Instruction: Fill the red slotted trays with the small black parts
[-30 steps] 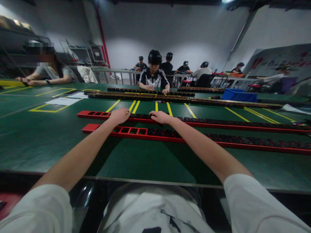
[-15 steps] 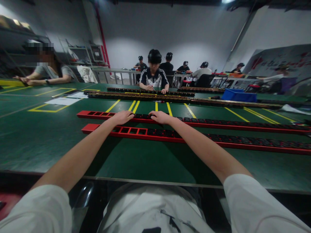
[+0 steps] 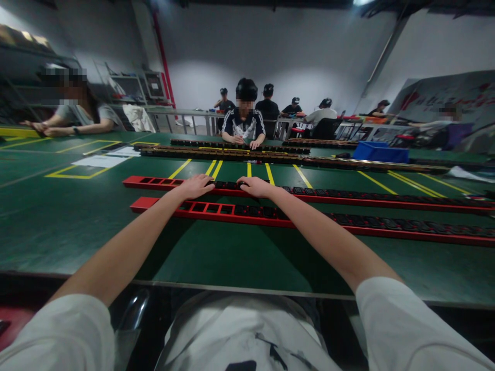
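A long red rail [image 3: 305, 198] with a row of black square inserts [image 3: 297, 190] lies across the table in front of me; its left end has open square slots. Over this rail rests my left hand [image 3: 196, 186], its fingers stretched out and slightly apart near the inserts. My right hand [image 3: 255, 186] is a short way to the right on the same rail, fingers together and bent down at a dark spot. What lies under those fingertips is too small to name. Closer to me lies a second red rail [image 3: 266, 221], with empty slots left and black inserts right; my forearms pass above it.
Beyond my hands, long dark strips [image 3: 232, 151] lie across the green table [image 3: 216, 257]. A blue bin [image 3: 381, 151] stands back right, white paper sheets [image 3: 96, 161] lie left. A co-worker [image 3: 245, 121] sits opposite, another person [image 3: 85, 113] at the left.
My left hand has shifted very slightly to the right along the far rail; my right hand stays in place. The hand of the co-worker opposite has moved a little to the left.
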{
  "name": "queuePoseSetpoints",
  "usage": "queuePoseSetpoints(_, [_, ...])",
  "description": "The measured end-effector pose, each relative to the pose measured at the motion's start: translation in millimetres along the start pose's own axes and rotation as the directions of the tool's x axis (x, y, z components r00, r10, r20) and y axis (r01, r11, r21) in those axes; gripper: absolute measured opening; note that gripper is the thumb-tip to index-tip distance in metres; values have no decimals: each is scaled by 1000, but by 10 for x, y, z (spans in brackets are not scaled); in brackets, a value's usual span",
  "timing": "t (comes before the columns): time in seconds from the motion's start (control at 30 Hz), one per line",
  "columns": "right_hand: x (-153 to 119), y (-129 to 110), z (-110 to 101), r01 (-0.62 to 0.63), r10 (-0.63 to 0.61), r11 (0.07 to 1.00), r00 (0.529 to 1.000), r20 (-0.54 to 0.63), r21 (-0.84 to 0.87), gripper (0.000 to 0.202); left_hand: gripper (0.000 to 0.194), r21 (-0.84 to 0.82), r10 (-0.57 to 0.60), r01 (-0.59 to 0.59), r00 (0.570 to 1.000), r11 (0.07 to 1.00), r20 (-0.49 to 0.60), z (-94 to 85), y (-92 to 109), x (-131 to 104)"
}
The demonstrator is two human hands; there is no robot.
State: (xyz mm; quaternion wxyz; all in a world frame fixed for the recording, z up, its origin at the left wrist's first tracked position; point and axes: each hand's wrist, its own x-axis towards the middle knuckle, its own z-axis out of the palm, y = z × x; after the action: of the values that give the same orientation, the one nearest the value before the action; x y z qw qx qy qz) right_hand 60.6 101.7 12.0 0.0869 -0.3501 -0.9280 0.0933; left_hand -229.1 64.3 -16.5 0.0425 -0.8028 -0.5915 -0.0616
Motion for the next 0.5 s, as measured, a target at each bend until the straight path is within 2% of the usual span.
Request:
queuePoseSetpoints(0.13, [-4, -6, -7, -3, 3, 1000, 1000, 6, 1, 39, 63, -7, -3, 3, 1000, 1000, 10, -26, 20, -25])
queuePoseSetpoints(0.3, [-5, -1, -8, 4, -4, 1000, 1000, 9, -3, 40, 59, -7, -14, 13, 999, 1000, -36, -27, 26, -30])
queuePoseSetpoints(0.5, [-4, -4, -10, -5, 4, 1000, 1000, 7, 14, 39, 53, -18, 53, -55, 995, 998, -84, -52, 51, -16])
